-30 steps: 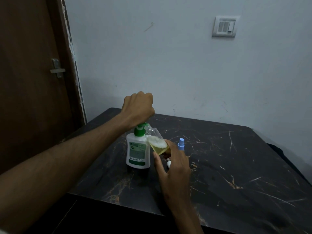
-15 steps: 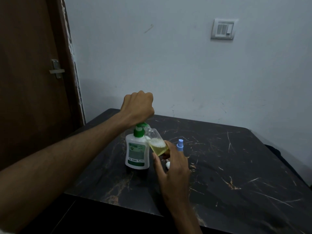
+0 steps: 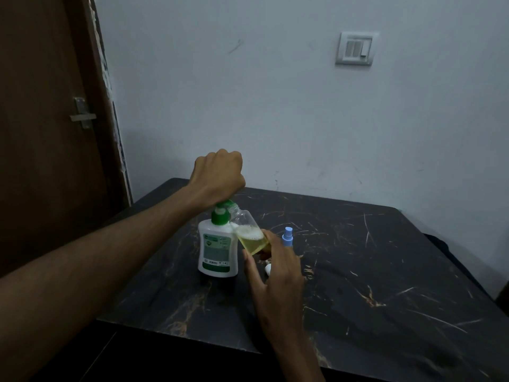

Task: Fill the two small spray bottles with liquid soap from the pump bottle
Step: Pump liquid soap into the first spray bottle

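At the left, the door (image 3: pixel 41 133) is seen. The left hand (image 3: pixel 219 179) is clenched over the green pump head of the pump bottle (image 3: pixel 217 249), which stands upright on the table (image 3: pixel 358 271). A clear bottle (image 3: pixel 249 234), partly filled with yellow soap and foam, is held tilted against the pump spout by the right hand (image 3: pixel 278 277). A blue-capped bottle (image 3: pixel 287 237) is partly hidden just behind that hand.

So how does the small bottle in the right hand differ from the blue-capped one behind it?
The clear spray bottle is tilted with its open neck at the pump bottle's spout, while the blue-capped bottle stands upright on the table. The clear one is uncapped, held by the right hand, and shows yellowish soap under foam; the blue-capped one is capped, untouched, its contents hidden. Both are small.
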{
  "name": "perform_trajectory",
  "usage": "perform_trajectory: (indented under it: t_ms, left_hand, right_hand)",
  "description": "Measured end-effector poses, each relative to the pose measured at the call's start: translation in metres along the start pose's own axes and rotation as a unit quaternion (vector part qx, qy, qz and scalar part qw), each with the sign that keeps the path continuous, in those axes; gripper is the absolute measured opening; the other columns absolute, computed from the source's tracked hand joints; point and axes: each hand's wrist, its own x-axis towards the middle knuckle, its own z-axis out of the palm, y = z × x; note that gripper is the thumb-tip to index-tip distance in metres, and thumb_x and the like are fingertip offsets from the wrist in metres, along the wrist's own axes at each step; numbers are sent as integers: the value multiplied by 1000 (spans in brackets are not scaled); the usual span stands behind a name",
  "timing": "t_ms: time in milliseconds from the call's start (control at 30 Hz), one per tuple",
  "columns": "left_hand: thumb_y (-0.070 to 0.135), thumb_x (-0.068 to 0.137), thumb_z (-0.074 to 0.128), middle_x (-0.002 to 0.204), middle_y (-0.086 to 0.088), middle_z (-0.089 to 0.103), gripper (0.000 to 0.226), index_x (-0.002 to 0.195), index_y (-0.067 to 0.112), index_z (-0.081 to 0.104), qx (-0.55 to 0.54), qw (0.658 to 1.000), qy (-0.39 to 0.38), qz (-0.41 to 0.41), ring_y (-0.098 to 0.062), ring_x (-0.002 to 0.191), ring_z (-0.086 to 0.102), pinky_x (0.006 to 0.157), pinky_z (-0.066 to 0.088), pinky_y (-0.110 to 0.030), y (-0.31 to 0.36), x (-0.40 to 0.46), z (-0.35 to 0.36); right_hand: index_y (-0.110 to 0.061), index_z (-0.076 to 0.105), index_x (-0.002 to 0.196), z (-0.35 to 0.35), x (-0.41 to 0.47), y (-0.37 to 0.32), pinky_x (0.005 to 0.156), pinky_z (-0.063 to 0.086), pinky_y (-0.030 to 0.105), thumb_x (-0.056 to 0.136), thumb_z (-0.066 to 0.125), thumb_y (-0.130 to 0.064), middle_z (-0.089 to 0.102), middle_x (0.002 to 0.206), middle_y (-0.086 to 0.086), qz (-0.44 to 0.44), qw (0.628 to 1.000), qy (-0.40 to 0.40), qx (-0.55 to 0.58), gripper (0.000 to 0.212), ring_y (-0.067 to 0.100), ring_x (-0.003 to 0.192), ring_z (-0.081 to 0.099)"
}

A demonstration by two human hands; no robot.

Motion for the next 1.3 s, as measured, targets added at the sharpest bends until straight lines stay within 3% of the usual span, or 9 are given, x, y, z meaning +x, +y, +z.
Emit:
perform_trajectory:
  t_ms: [800,1033,1200,1300]
  left_hand:
    - [13,89,57,87,-8,61,8,94,10,63,-13,1000,-21,2,-29,78,62,74,52,-42,1,1,-2]
    - [14,88,59,83,-7,64,7,89,10,64,-34,999,-15,-18,-28,75,63,74,55,-42,-2,-6,5]
    - [13,88,56,84,-6,59,7,91,10,62,-12,1000,-14,4,-26,74,59,70,48,-39,0,1,-2]
    - [13,88,57,83,-6,62,7,90,10,63,-24,1000,-15,-6,-28,75,63,72,53,-41,-1,0,1]
  right_hand:
    - [-33,51,140,2,0,2,82,39,11,96,50,-58,56,113,-15,-2,1000,-2,1,50,7,101,52]
    - [-28,53,140,3,1,1,78,38,11,95,47,-60,59,114,-12,-1,1000,-6,-10,55,6,98,50]
    - [-29,53,139,2,0,1,77,38,11,95,47,-59,59,111,-12,-3,1000,-5,-13,54,5,95,51]
    - [-30,53,140,2,1,1,78,39,11,95,47,-59,59,114,-13,0,1000,-7,-11,53,5,97,51]
